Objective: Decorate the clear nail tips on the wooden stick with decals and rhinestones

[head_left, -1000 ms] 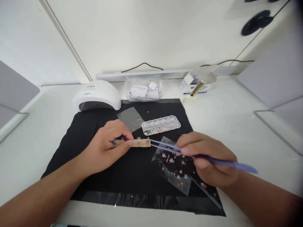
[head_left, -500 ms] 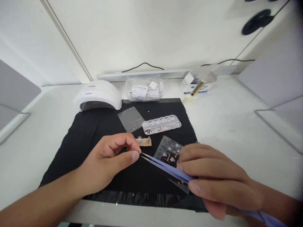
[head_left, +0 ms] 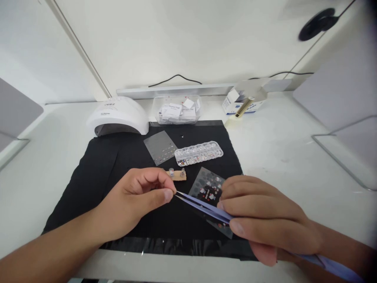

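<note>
My right hand [head_left: 265, 216] grips a pair of lavender tweezers [head_left: 212, 211], whose fine metal tips point left and stand slightly apart. Those tips meet the fingertips of my left hand [head_left: 144, 196], where thumb and forefinger are pinched together. Whatever lies in that pinch is too small or hidden to make out. Just behind my left hand, a tan strip [head_left: 178, 175] carries small clear pieces, partly covered by the hand. Beneath the tweezers lies a clear sticker sheet [head_left: 206, 184] with red and white motifs, partly hidden by my right hand.
On the black mat [head_left: 88, 173] lie a clear compartment case [head_left: 200, 153] of tiny decorations and another transparent sheet [head_left: 157, 145]. Along the back stand a white nail lamp [head_left: 118, 114], a plastic tub [head_left: 160, 121] of small packets, an open box [head_left: 250, 106] and a gold tube [head_left: 245, 106].
The whole view has shifted slightly. Both hands keep nearly the same pose, with the tweezer tips still at my left fingertips.
</note>
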Action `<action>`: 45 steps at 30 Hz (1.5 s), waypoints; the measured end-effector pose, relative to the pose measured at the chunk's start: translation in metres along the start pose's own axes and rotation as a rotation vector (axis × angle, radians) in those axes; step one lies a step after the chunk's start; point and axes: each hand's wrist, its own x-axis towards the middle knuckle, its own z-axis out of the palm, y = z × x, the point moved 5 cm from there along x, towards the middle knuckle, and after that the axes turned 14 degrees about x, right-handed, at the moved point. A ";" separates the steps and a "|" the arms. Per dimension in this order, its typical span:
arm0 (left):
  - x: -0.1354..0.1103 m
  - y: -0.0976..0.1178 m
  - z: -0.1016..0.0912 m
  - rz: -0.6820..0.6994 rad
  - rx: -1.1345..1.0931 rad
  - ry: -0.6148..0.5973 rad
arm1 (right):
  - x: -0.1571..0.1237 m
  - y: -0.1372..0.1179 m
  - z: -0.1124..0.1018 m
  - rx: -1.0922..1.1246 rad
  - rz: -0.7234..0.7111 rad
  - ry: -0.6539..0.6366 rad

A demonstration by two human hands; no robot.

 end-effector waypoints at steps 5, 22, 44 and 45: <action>-0.001 -0.001 0.001 -0.016 -0.006 -0.005 | -0.001 0.001 -0.001 0.030 0.019 -0.004; -0.001 -0.011 0.010 -0.208 -0.242 -0.165 | -0.005 -0.003 0.002 0.000 0.005 -0.051; 0.000 -0.016 0.013 -0.242 -0.263 -0.198 | -0.006 -0.006 0.002 0.027 0.003 -0.073; 0.000 -0.015 0.014 -0.243 -0.270 -0.198 | -0.006 -0.006 0.002 0.029 0.006 -0.077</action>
